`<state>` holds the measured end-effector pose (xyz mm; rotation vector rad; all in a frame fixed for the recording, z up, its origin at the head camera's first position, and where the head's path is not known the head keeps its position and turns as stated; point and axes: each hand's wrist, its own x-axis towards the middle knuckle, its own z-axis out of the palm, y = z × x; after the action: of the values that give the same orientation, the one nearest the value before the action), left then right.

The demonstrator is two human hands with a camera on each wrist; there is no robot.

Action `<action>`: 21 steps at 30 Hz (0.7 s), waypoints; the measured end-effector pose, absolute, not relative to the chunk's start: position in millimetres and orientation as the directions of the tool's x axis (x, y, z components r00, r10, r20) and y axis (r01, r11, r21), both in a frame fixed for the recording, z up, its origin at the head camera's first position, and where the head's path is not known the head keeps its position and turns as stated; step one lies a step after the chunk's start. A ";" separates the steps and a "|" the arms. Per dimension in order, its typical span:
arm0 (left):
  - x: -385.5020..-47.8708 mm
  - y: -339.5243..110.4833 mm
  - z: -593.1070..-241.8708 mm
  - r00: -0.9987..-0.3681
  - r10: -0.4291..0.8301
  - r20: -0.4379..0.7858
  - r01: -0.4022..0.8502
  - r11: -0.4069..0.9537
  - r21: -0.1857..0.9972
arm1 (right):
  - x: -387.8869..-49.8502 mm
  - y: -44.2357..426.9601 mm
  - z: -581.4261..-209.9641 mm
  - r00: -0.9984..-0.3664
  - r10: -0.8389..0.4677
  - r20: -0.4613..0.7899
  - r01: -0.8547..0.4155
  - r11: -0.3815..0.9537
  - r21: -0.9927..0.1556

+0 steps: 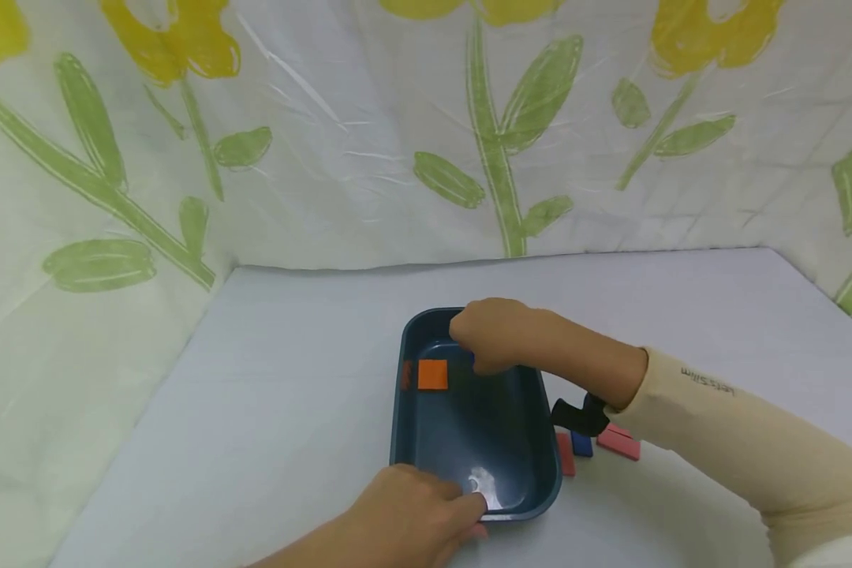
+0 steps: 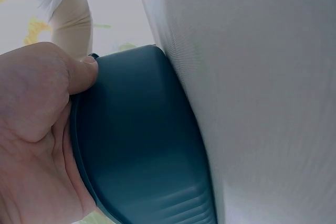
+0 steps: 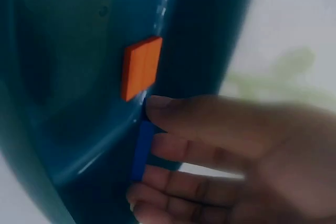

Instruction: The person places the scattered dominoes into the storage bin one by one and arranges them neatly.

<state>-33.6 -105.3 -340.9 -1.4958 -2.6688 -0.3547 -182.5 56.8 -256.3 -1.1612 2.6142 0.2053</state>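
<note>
A dark teal tray (image 1: 468,450) lies lengthwise on the white table. My left hand (image 1: 415,509) grips its near rim; in the left wrist view the thumb rests over the edge and the hand is against the outer wall. Inside the tray's far end, my right hand (image 1: 493,335) holds a flat blue block (image 3: 142,150) between thumb and fingers. Only a sliver of that block shows in the head view. A square orange block (image 1: 433,375) lies flat on the tray floor near the left wall, to the left of the right hand.
Just right of the tray lie a red block (image 1: 565,454), another blue block (image 1: 581,443) and pinkish-red blocks (image 1: 619,444), partly hidden by the black wrist camera (image 1: 582,414). A flower-painted sheet (image 1: 369,173) hangs behind the table (image 1: 291,379).
</note>
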 end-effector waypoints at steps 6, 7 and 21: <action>-34.0 -105.6 -338.3 -0.533 0.837 0.126 0.841 0.509 0.181 | -183.9 46.3 -268.3 -0.628 -0.710 -0.319 -0.752 0.659 0.013; -33.9 -105.6 -338.2 -0.533 0.837 0.125 0.841 0.508 0.183 | -184.1 44.3 -270.2 -0.626 -0.710 -0.322 -0.752 0.659 0.010; -33.8 -105.7 -339.8 -0.511 0.837 0.195 0.858 0.481 0.181 | -187.7 22.4 -287.2 -0.662 -0.641 -0.388 -0.700 0.714 0.015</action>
<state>-33.8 -105.7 -339.8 -1.5099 -2.6340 -0.3930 -187.7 22.4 -287.2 -1.0436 2.5653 0.2300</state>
